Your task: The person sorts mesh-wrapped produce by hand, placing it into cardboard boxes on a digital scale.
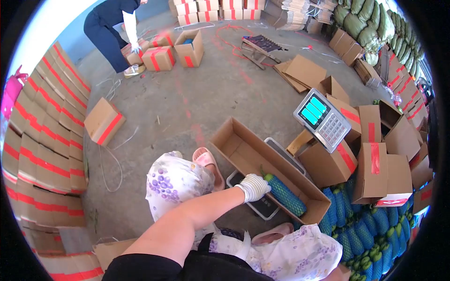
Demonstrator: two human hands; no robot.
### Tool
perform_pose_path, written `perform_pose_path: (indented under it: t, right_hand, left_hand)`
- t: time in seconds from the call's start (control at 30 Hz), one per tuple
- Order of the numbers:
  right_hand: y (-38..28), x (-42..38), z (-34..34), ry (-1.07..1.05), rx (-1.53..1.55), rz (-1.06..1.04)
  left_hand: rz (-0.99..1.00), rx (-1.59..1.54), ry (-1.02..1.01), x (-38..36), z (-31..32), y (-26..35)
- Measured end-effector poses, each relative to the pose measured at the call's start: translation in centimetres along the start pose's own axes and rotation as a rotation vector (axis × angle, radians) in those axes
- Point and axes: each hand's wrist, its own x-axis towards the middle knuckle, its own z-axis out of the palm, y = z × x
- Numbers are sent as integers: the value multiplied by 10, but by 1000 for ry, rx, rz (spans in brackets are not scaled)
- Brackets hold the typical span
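My left hand [254, 188], in a striped white knit glove, is at the near long wall of an open cardboard box [229, 136]. Its fingers look curled over the rim, close to the stem end of a long green vegetable [285, 194] in a blue net sleeve. That vegetable lies lengthwise in the near end of the box, whose far end shows bare cardboard. Under the box is a platform scale [267, 208], partly covered, with its lit display unit [322, 119] standing beyond. My right hand is out of sight.
Several blue-netted green vegetables [361, 229] are piled at lower right. Cardboard boxes [372, 173] crowd behind them. Taped boxes [42, 140] are stacked at left. Another person [110, 33] bends over boxes [159, 58] at the back. A loose strap [119, 168] lies on the floor.
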Motion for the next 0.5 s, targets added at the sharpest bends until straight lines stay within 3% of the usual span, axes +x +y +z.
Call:
perform_pose_path:
  t: [0.3,0.5]
  right_hand:
    - [66,-1,0,270,787,-136]
    - [67,-7,-28,424,826,-363]
  left_hand:
    - [1,23,40,-5,3,0]
    - [-26,40,1,-6,6,3]
